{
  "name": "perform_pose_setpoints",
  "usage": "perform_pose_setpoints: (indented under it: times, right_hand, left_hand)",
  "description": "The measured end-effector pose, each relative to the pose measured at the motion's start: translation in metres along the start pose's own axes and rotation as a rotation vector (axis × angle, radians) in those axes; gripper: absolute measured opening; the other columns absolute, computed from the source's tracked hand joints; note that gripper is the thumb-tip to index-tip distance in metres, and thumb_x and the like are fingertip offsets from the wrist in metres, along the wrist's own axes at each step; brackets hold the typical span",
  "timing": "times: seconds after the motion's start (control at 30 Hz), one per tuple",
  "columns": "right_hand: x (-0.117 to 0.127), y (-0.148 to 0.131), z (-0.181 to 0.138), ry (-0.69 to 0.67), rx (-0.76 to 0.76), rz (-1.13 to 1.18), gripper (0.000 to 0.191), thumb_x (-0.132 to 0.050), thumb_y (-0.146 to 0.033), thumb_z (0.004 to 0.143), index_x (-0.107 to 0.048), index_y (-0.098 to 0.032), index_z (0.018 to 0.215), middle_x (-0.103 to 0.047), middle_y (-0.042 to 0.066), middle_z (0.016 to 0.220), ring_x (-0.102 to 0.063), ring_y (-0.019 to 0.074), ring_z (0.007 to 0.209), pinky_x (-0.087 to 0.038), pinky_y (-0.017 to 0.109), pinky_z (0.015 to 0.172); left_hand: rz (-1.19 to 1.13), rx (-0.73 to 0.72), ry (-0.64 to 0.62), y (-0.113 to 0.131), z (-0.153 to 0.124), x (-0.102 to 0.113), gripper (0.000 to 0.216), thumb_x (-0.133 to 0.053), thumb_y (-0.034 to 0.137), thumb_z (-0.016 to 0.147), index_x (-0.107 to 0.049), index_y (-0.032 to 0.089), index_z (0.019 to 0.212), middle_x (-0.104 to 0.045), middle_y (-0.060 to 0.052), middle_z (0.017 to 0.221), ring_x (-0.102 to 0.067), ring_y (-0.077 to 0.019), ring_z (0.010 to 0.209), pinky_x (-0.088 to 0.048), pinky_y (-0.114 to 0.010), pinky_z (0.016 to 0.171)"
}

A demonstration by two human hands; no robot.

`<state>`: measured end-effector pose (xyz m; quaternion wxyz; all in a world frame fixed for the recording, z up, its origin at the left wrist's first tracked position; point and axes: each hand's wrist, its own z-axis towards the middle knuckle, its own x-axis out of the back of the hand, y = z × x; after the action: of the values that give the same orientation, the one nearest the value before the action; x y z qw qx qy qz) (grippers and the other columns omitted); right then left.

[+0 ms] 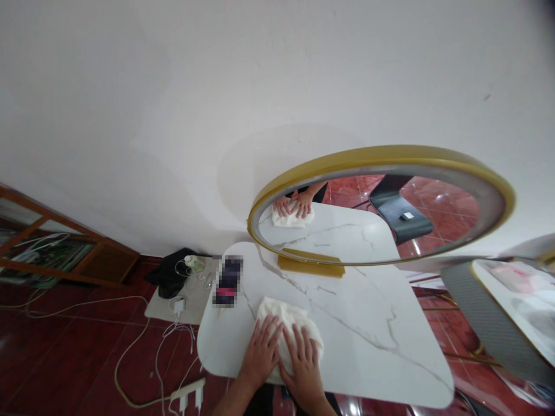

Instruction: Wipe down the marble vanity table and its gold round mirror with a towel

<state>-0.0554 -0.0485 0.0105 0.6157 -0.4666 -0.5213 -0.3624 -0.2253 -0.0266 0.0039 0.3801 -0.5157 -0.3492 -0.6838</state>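
Observation:
A white cloth lies bunched on the white marble-patterned table, near its front edge. My left hand rests flat on the cloth's left part, fingers stretched out. Beside it, my right hand presses on the right part with its fingers spread. Neither hand is wrapped round the cloth. Behind them stands a gold-framed oval mirror on a gold base, reflecting both hands and the cloth.
A pixelated dark object lies at the table's left edge. Left of the table are a low white surface with a small bottle, cables, and a power strip. A grey-sided cabinet stands at right, a wooden shelf at far left.

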Motion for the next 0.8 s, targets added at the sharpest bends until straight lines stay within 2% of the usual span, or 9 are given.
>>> perform_pose_setpoints:
  times: [0.17,0.3,0.43,0.57,0.7,0.8]
  right_hand:
    - [0.007,-0.025,0.044,-0.015,-0.006,0.058,0.074,-0.044,-0.043,0.083,-0.01,-0.024,0.146,-0.013,0.006,0.151,-0.009,0.0345,0.137,-0.027,0.054,0.102]
    - [0.008,-0.031,0.083,-0.038,0.018,0.091,0.078,-0.047,-0.034,0.08,-0.007,-0.022,0.146,-0.006,0.006,0.152,-0.005,0.0334,0.138,-0.029,0.051,0.103]
    - [0.007,-0.029,0.121,-0.055,0.001,0.073,0.08,-0.046,-0.023,0.079,-0.003,-0.023,0.146,-0.001,0.004,0.153,-0.006,0.0316,0.138,-0.028,0.048,0.103]
    - [0.001,-0.027,0.153,-0.034,-0.011,0.095,0.082,-0.047,-0.025,0.081,0.004,-0.025,0.145,0.0,0.002,0.152,-0.014,0.0317,0.136,-0.028,0.048,0.103]
    - [-0.005,-0.027,0.167,0.018,-0.02,0.134,0.085,-0.046,-0.021,0.081,0.011,-0.027,0.144,0.004,0.001,0.152,-0.019,0.034,0.135,-0.027,0.052,0.102]
    - [-0.005,-0.03,0.164,0.029,-0.021,0.139,0.085,-0.045,-0.019,0.08,0.011,-0.026,0.144,0.004,0.002,0.152,-0.019,0.0344,0.134,-0.026,0.053,0.102]
  left_hand:
    - [0.092,0.211,0.041,-0.026,0.027,0.003,0.061,-0.04,0.01,0.085,-0.025,0.028,0.141,-0.032,-0.001,0.147,-0.027,-0.0209,0.135,-0.031,-0.043,0.108]
    - [0.082,0.343,0.05,-0.049,0.056,0.004,0.062,-0.04,0.011,0.086,-0.02,0.03,0.142,-0.03,-0.004,0.148,-0.025,-0.0223,0.136,-0.033,-0.043,0.107]
    - [0.045,0.381,0.047,-0.069,0.086,-0.001,0.064,-0.038,0.011,0.087,-0.015,0.031,0.143,-0.024,-0.004,0.15,-0.021,-0.0241,0.137,-0.033,-0.044,0.106]
    - [-0.017,0.383,0.064,-0.087,0.114,-0.008,0.065,-0.032,0.008,0.087,-0.01,0.031,0.144,-0.02,-0.004,0.151,-0.018,-0.0255,0.138,-0.032,-0.047,0.105]
    - [-0.076,0.422,0.075,-0.093,0.132,-0.011,0.062,-0.029,0.011,0.089,-0.008,0.03,0.144,-0.015,-0.006,0.152,-0.016,-0.0294,0.138,-0.032,-0.052,0.103]
    - [-0.082,0.454,0.051,-0.088,0.133,-0.009,0.06,-0.03,0.011,0.089,-0.013,0.028,0.144,-0.018,-0.008,0.151,-0.017,-0.0298,0.138,-0.031,-0.051,0.104]
